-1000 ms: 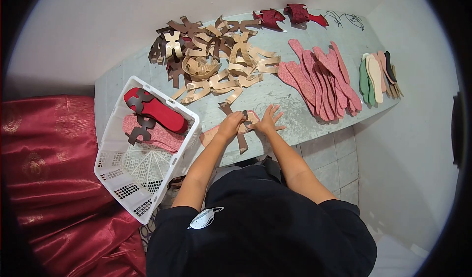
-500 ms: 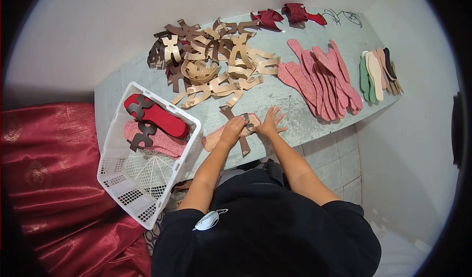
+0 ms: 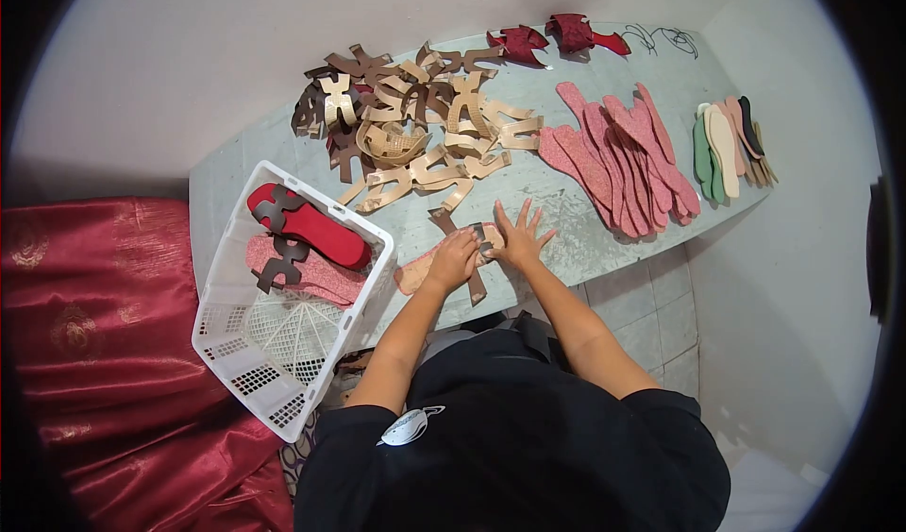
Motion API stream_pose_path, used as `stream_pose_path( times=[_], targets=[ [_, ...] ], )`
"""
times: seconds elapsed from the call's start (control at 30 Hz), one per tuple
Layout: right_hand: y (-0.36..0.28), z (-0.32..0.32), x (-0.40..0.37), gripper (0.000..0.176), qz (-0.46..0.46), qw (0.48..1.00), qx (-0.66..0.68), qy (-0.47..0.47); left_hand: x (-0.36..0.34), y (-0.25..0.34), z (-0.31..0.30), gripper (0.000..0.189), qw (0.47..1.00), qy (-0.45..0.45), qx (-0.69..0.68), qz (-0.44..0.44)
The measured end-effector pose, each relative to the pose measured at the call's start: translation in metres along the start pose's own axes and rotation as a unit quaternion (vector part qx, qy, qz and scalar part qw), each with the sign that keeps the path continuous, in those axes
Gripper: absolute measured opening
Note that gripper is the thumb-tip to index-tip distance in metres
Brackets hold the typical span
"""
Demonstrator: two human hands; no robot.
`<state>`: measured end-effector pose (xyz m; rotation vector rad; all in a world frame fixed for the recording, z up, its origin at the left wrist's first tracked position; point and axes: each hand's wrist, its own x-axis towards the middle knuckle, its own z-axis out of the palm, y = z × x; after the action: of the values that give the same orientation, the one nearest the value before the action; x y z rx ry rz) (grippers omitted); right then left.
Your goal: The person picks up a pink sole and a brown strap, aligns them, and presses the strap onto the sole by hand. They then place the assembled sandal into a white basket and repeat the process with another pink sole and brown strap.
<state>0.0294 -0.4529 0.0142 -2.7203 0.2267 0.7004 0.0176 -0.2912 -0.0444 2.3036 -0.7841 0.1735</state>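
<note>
A pink-and-tan insole [image 3: 415,270] lies flat at the table's front edge, with a brown strap piece [image 3: 477,285] crossing it and sticking out on both sides. My left hand [image 3: 455,260] rests on the insole, its fingers held together over the surface beside the strap. On the right, my right hand [image 3: 518,238] has its fingers spread, with the thumb side against the insole's end and the other fingers over the table. What lies under my left palm is hidden.
A white basket [image 3: 368,272] at the left holds a red sole and pink insoles. Tan and brown straps [image 3: 415,166] are heaped behind my hands. Pink insoles [image 3: 618,168], colored soles [image 3: 720,150] and dark red pieces [image 3: 571,34] lie farther right and back. Red cloth [image 3: 104,315] hangs left.
The whole view has shifted slightly. My right hand's fingers now point more upward and away from me. My left hand stays on the insole.
</note>
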Motion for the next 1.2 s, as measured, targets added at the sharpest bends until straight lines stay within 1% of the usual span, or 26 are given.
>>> stream_pose_path(
  times=[0.03, 0.1, 0.13, 0.2, 0.23, 0.3, 0.37, 0.43, 0.6, 0.7, 0.83, 0.9, 1.13, 1.2],
  targets=[
    [0.004, 0.003, 0.003, 0.105, -0.002, 1.0, 0.0, 0.001, -0.001, 0.002, -0.001, 0.023, 1.0, 0.004, 0.002, 0.003],
    [0.012, 0.013, 0.01, 0.091, -0.118, 0.991, -0.054, 0.017, -0.002, 0.007, -0.002, 0.024, 1.0, 0.009, 0.006, 0.005],
    [0.012, 0.015, 0.012, 0.091, -0.12, 0.991, -0.054, 0.017, -0.004, 0.009, -0.002, 0.024, 1.0, 0.007, 0.022, -0.005],
    [0.012, 0.016, 0.017, 0.084, -0.148, 0.984, -0.098, -0.001, -0.006, 0.013, -0.003, 0.025, 0.999, 0.008, 0.037, -0.018],
    [0.011, 0.014, 0.019, 0.084, -0.15, 0.984, -0.1, -0.002, -0.006, 0.015, -0.004, 0.024, 0.998, 0.011, 0.053, -0.019],
    [0.007, 0.009, 0.023, 0.084, -0.178, 0.972, -0.149, -0.04, -0.006, 0.018, -0.006, 0.024, 0.997, 0.015, 0.07, -0.023],
    [0.005, 0.005, 0.026, 0.083, -0.181, 0.971, -0.148, -0.055, -0.004, 0.022, -0.009, 0.025, 0.996, -0.003, 0.076, -0.055],
    [0.004, 0.004, 0.026, 0.082, -0.184, 0.969, -0.148, -0.071, -0.006, 0.022, -0.007, 0.025, 0.994, -0.002, 0.082, -0.07],
    [0.007, 0.013, 0.022, 0.075, -0.149, 0.977, -0.145, -0.046, -0.016, 0.022, -0.002, 0.026, 0.991, 0.011, 0.088, -0.101],
    [0.01, 0.018, 0.02, 0.073, -0.146, 0.979, -0.136, -0.034, -0.017, 0.025, -0.004, 0.028, 0.989, 0.001, 0.089, -0.118],
    [0.011, 0.021, 0.016, 0.073, -0.136, 0.981, -0.131, -0.041, -0.022, 0.028, -0.002, 0.03, 0.987, 0.002, 0.09, -0.13],
    [0.012, 0.023, 0.012, 0.072, -0.139, 0.982, -0.128, -0.025, -0.025, 0.029, -0.002, 0.033, 0.987, -0.001, 0.081, -0.14],
    [0.017, 0.034, -0.007, 0.074, -0.127, 0.982, -0.137, -0.028, -0.035, 0.03, -0.006, 0.033, 0.99, -0.036, 0.05, -0.127],
    [0.017, 0.035, -0.009, 0.074, -0.129, 0.982, -0.138, -0.023, -0.037, 0.029, -0.011, 0.039, 0.992, -0.066, 0.035, -0.102]
  ],
)
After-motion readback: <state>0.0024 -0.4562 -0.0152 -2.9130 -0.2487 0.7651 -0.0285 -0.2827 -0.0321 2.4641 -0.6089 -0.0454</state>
